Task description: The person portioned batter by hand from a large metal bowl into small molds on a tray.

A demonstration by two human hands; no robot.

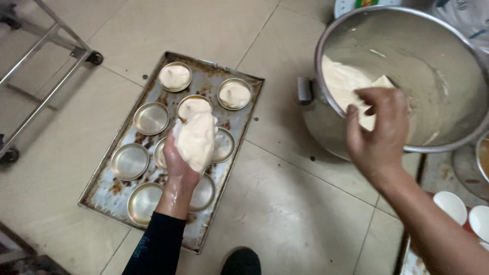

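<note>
Over a floor tray of round tins, dough is gripped by the left hand; the right hand, curled, scoops batter in the bowl. Filling is underway; an empty tin must be aimed for next.

Only two such items show, both cut off by the top edge: a round white object with a red, green and yellow label just behind the big steel bowl, and a pale printed bag at the top right corner.
</note>
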